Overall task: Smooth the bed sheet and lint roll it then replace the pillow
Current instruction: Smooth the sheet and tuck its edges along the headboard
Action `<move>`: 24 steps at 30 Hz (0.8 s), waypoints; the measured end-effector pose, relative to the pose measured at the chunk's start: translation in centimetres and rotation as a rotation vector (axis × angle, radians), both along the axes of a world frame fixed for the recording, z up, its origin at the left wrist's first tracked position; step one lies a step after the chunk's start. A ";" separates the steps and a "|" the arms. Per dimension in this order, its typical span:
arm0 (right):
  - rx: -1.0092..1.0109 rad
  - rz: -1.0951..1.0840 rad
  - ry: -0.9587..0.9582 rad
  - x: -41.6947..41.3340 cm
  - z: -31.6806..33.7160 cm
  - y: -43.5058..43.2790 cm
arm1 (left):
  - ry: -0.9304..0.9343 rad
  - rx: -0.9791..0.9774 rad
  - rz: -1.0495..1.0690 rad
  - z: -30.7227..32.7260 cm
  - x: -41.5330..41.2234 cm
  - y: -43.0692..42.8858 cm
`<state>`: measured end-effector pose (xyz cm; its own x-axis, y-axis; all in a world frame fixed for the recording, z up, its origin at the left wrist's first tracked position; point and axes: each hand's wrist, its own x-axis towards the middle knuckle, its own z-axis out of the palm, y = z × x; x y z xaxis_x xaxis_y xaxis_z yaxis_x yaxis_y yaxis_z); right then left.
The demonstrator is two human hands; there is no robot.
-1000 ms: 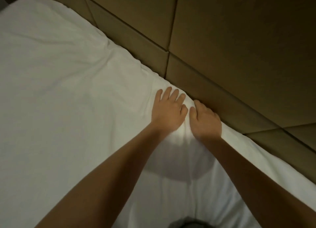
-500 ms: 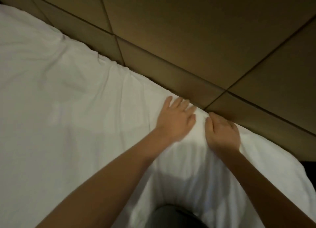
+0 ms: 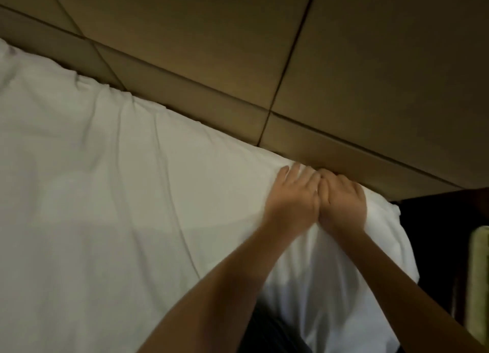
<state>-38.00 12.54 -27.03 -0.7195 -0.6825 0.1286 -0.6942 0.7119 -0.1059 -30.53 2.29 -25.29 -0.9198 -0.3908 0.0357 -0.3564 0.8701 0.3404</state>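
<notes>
Contact now: left hand (image 3: 293,199), right hand (image 3: 342,205).

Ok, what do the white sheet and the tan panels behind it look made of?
The white bed sheet looks like soft woven fabric, probably cotton, matte: long creases run across it. The tan wall panels may be padded leatherette, smooth with a faint sheen and recessed seams; hard laminate cannot be ruled out.
</notes>
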 end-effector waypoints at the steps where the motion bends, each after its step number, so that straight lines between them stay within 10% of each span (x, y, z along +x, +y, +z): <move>1: 0.041 0.020 -0.034 -0.5 -0.2 0.2 | 0.013 0.036 0.003 -0.2 -0.6 0.6; 8: -0.071 -0.073 -0.327 -1.5 1.9 -0.5 | -0.252 -0.017 -0.127 0.9 -3.6 -1.0; 24: -0.058 -0.261 -0.050 0.7 -1.2 2.2 | 0.109 -0.071 -0.112 -0.9 -2.5 -1.3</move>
